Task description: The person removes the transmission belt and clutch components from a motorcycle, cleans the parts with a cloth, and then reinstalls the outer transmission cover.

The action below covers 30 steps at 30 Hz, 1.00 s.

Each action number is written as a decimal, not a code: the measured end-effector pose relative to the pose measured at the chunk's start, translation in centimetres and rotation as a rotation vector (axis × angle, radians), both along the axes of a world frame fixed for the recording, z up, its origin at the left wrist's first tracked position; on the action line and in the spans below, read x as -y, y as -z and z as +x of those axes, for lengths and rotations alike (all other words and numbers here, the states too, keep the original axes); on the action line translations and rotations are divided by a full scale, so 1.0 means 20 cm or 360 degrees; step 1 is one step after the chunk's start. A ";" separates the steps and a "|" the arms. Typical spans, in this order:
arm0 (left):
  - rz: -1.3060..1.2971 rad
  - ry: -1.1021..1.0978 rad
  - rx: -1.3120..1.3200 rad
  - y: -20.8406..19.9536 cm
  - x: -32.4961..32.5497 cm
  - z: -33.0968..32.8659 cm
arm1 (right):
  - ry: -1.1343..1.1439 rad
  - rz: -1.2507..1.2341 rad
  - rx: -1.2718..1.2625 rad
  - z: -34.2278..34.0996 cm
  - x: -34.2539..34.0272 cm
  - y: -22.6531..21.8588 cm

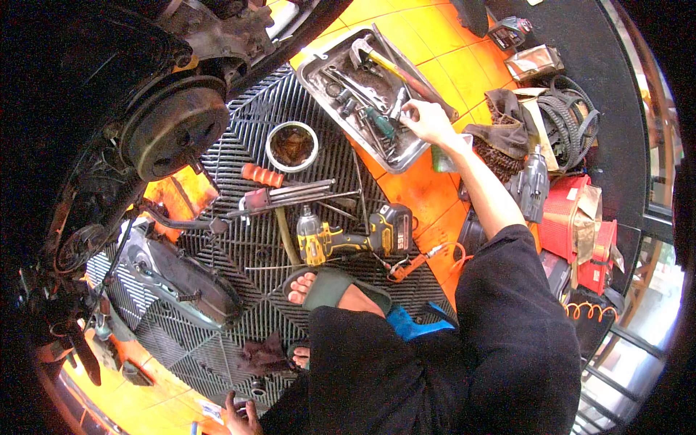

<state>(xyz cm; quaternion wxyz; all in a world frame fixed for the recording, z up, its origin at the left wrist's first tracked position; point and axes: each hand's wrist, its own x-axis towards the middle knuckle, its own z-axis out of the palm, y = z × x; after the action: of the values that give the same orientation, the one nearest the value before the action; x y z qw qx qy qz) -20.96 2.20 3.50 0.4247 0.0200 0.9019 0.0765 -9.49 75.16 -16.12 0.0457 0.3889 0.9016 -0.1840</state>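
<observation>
My right hand [429, 123] reaches into a grey-black tool tray [310, 85], its fingers pinched together beside a silver metal tool [397, 103]. What lies between the fingertips is too small to make out. Close to them in the tray are a green-handled tool [380, 123], several wrenches [368, 94] and a claw hammer [384, 62] with a yellow and dark handle. At the lower edge, my left hand [241, 416] hangs low with its fingers apart, holding nothing visible.
A yellow-black cordless impact wrench [335, 241], hex keys [290, 194], an orange handle [262, 175] and a round bowl [292, 146] lie on the black mat. A vehicle's wheel drum [175, 129] looms upper left. Red baskets [565, 212] and belts [569, 119] sit at right.
</observation>
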 end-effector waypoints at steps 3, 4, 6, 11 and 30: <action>-0.0076 -0.0012 0.0019 -0.02 -0.02 0.00 | -0.0022 -0.0015 -0.0175 -0.04 0.01 0.04; -0.0077 -0.0015 0.0045 -0.01 -0.03 -0.01 | -0.0062 0.0013 -0.0294 -0.04 -0.04 0.10; -0.0084 0.0023 0.0051 -0.01 -0.02 -0.02 | -0.0129 0.0055 -0.0454 -0.11 -0.09 0.16; -0.0102 0.0078 0.0017 -0.01 0.03 0.00 | -0.0407 0.0344 -0.0211 -0.35 -0.14 0.21; 0.0069 0.0029 -0.0222 0.04 0.08 0.07 | -0.0468 0.0014 -0.0250 -0.42 -0.12 0.12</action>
<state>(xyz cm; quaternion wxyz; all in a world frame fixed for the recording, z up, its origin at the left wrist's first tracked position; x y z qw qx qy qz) -19.62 0.70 2.60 0.3609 0.0428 0.9272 0.0906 -17.89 77.55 -18.54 -0.0002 0.2374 0.9503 -0.2012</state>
